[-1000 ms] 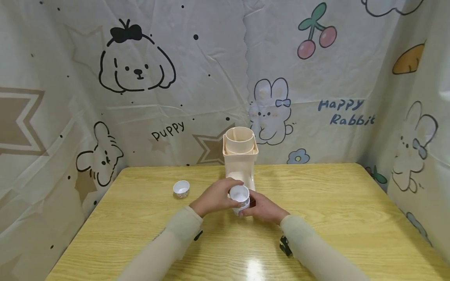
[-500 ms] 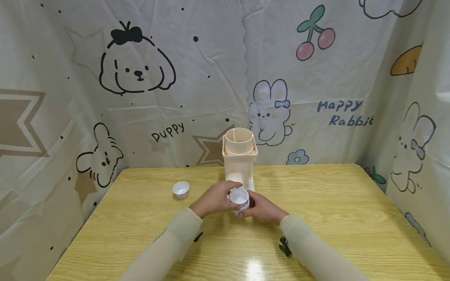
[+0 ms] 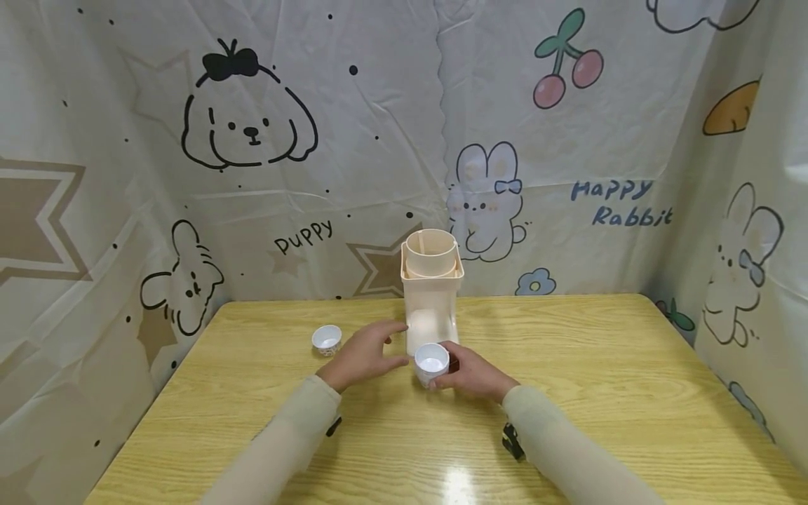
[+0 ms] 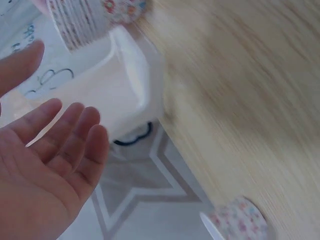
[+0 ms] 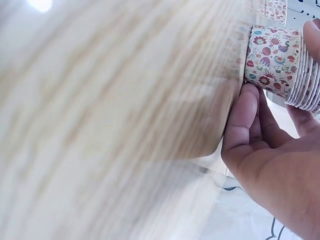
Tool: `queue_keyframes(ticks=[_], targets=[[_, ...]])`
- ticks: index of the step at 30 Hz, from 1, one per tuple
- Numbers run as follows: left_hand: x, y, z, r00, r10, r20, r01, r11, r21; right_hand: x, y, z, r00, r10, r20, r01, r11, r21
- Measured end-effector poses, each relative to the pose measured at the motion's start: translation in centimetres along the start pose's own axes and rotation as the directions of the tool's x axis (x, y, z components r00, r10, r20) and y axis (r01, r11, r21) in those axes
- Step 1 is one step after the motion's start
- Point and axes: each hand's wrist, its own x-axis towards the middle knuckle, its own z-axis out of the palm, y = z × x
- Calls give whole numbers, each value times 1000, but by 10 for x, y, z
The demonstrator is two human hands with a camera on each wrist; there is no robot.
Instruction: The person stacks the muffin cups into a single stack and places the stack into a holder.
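A nested stack of floral paper cups [image 3: 432, 366] stands upright near the middle of the wooden table, white inside. My right hand [image 3: 477, 373] grips it from the right, thumb in front. In the right wrist view, several rolled rims show on the stack [image 5: 272, 60], with fingers curled low at its base. My left hand [image 3: 365, 353] is just left of the stack, fingers spread and holding nothing. Its bare palm [image 4: 50, 175] shows in the left wrist view. Right behind the stack is a cream plastic holder [image 3: 431, 298] with a round tube on top.
One more floral paper cup [image 3: 327, 339] stands on the left part of the table [image 3: 568, 351]. A cream curtain [image 3: 379, 105] with cartoon prints hangs behind and along both sides of the table.
My left hand has let go of the cup stack and drawn back to the left. The top cup has sunk down into the stack. My right hand has stayed in place.
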Motion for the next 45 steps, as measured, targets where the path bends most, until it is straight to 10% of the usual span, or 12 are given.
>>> queue_keyframes(ticks=[14,24,45], targets=[[-26,-72,-29,971,-72,-229,146,935,323,1,-1,0,1000,-4,-2,4,1000,-5],[-32,-111,-29,957,-232,-174,272,928,256,-1,3,1,1000,-7,19,6,1000,15],[-30,-128,-27,931,-341,-129,360,917,173,0,2,-1,1000,-15,2,15,1000,-13]])
